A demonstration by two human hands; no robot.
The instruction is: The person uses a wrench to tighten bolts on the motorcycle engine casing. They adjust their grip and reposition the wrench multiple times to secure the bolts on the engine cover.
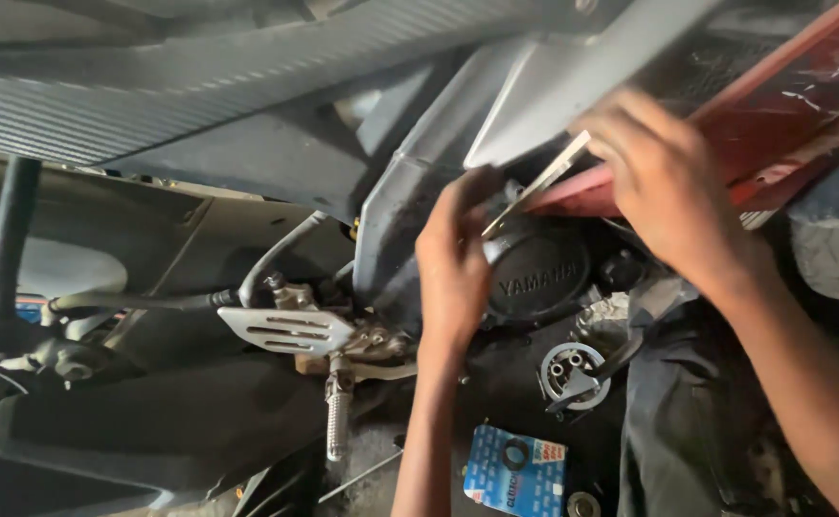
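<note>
The grey fairing (247,86) of a motorcycle fills the upper part of the view and runs off the top and left edges, so its full shape cannot be made out. The red side panel (783,115) is cut off at the top right corner, and the right hand covers part of its lower edge. Below, the floor (372,460) is dim and cluttered; its edges lie outside the view. A dark cloth (668,421) lies crumpled on the floor toward the lower right, with its far side lost in shadow.

The round black engine cover (539,273) sits in the middle, its left rim hidden behind the left hand. A perforated metal heel plate (285,330) and a ribbed footpeg (338,412) stand left of it, with open room between them and the forearm.

The right hand (668,182) is closed in a pinch on the upper end of a thin flat metal strip (534,187), which slants down to the left, just above the engine cover. The left hand (453,258) curls at the strip's lower end and against the cover's rim; whether its fingers grip anything cannot be told, since only its back shows.

A small round metal part (573,375) lies on the floor just below the cover. A blue packet (515,471) lies near the floor's near edge, partly cut off by the bottom of the view.
</note>
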